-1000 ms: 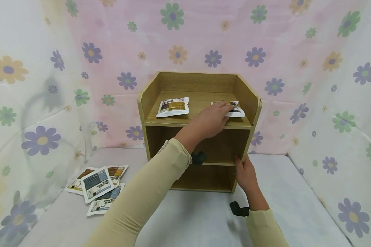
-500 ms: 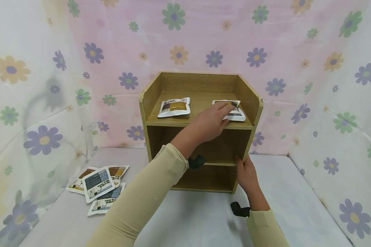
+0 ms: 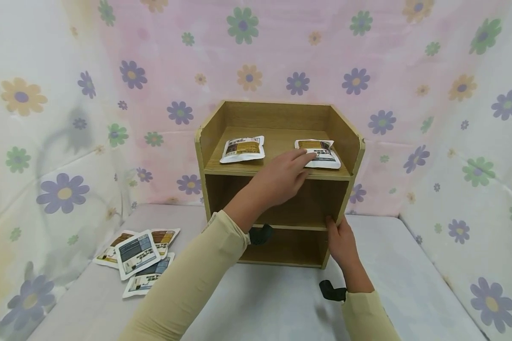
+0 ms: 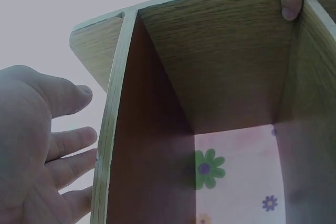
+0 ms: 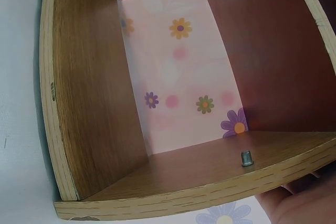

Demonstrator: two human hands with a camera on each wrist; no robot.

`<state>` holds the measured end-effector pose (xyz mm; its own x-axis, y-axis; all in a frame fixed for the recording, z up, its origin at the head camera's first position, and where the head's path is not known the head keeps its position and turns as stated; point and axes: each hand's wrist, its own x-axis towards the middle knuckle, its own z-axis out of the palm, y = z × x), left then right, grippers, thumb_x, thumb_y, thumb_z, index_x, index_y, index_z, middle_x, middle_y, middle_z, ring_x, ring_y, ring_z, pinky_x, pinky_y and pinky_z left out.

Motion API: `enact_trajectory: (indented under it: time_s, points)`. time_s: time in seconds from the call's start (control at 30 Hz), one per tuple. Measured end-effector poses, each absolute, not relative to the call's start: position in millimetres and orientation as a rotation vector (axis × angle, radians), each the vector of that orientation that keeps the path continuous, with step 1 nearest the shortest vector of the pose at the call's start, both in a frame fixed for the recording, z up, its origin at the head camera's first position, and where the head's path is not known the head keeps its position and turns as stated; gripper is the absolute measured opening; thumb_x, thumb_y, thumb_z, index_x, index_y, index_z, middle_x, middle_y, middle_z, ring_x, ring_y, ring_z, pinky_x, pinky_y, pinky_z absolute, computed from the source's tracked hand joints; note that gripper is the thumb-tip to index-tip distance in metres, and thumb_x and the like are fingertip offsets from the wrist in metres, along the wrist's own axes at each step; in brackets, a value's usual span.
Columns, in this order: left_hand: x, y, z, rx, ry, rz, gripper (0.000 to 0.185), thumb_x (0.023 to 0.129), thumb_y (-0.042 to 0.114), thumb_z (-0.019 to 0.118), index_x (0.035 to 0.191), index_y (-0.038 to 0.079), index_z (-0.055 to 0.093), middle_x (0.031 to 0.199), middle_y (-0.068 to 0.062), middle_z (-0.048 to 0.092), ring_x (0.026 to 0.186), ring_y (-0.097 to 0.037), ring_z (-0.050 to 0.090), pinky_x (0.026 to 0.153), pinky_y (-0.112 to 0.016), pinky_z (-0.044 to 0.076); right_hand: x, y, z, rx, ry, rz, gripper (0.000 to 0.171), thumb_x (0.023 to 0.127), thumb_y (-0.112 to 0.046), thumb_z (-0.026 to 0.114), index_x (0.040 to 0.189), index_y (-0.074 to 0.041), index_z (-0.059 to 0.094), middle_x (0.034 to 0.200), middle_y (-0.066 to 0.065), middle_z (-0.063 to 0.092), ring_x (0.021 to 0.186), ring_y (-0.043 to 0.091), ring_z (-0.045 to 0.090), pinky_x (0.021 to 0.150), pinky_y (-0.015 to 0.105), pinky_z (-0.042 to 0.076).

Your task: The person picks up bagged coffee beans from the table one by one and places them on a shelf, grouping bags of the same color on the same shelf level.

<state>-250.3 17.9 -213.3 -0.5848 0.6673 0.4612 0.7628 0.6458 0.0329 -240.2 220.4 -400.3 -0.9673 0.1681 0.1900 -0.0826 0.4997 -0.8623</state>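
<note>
Several pouches point(image 3: 138, 260) left in a loose pile on the grey tabletop point(image 3: 273, 303), near the left cloth wall and well apart from both hands. Two already lying on the top tier of the wooden shelf unit point(image 3: 205, 161): left pouch point(image 3: 242, 149) toward the left side, right pouch point(image 3: 320, 152) toward the right wall. Lower compartments showing nothing inside, the floral backdrop point(image 3: 281, 52) visible through the open back in both wrist views. Judged from this: about a third of the way, two placed, the pile yet to go.

Nearest, right hand point(image 3: 343, 244) low at the shelf's front right edge, fingers wrapped round the upright there, bracing the unit; in the right wrist view only a sliver of that hand point(image 5: 304, 203) under the board edge. Farther and higher, left arm in a beige sleeve point(image 3: 196, 279) stretched up and forward, left hand point(image 3: 281, 177) at the front lip of the top tier, fingers straight and relaxed, grasping nothing, fingertips at or just touching the near edge of the right pouch. Left wrist view confirming a loose, spread palm point(image 4: 37, 150) beside the shelf's side panel.
</note>
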Motion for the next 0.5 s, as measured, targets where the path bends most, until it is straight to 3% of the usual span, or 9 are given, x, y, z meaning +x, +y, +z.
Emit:
enact_trajectory:
  time_s: [0.5]
  points:
    - [-233.4,-12.5,-228.9,-1.084,-2.378,-0.381,0.044,0.098,0.015,0.055,0.141,0.008,0.049,0.139,-0.009,0.054,0.129,-0.022,0.053,0.110,-0.035,0.043,-238.5,218.7,-399.7,-0.080,-2.505,1.463,0.058,0.104,-0.047,0.025,0.153,-0.016,0.023,0.146,0.022,0.043,0.128,0.045,0.049,0.099,0.065,0.043]
